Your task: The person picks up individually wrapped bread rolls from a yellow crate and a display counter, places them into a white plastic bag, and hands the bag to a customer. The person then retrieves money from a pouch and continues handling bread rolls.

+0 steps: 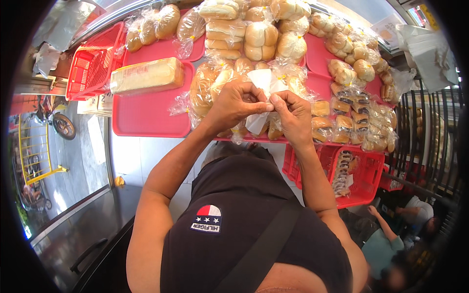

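Over the bread display, my left hand [237, 101] and my right hand [296, 115] meet with fingertips close together. Both are closed in a pinch on a thin white bag [260, 80], whose lower part hangs between them; whether it is plastic or paper is hard to tell. Just behind and left of my left hand are bread rolls [200, 90] in clear plastic. Bagged cream-and-dark filled buns [321, 128] lie right of my right hand. The pinched edge of the bag is partly hidden by my fingers.
Pink-red trays [151, 119] hold a long wrapped loaf [146, 75] at left and bagged buns [261, 41] stacked at the back. Red baskets stand at far left [95, 63] and lower right [366, 178]. White bags [426, 53] hang at right near black bars [430, 132]. People [391, 234] are at lower right.
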Motion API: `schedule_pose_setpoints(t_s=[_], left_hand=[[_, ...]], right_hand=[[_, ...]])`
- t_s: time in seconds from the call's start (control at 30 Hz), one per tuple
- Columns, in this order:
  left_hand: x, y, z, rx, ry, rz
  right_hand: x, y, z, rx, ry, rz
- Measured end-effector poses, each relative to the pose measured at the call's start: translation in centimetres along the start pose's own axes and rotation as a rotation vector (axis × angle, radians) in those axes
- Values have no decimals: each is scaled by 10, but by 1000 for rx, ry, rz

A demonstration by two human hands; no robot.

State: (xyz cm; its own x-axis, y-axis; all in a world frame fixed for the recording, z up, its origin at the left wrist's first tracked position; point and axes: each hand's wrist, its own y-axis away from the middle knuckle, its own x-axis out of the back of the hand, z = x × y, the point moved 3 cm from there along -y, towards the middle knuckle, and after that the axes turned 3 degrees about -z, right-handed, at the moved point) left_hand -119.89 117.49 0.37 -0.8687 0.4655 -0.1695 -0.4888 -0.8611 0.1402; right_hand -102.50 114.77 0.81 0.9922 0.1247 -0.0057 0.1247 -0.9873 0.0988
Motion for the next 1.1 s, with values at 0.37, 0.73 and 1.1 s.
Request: schedule_pose_setpoints(t_s=[0.37, 0.73, 1.1], left_hand=[[4, -10, -9, -58, -7, 31], [-9, -23, -4, -57, -6, 73], [-24, -24, -7, -52, 108, 145]], right_hand=[[-9, -13, 12, 19, -31, 85], [23, -32, 8, -2, -115, -121], [41, -32, -6, 39, 36, -206]])
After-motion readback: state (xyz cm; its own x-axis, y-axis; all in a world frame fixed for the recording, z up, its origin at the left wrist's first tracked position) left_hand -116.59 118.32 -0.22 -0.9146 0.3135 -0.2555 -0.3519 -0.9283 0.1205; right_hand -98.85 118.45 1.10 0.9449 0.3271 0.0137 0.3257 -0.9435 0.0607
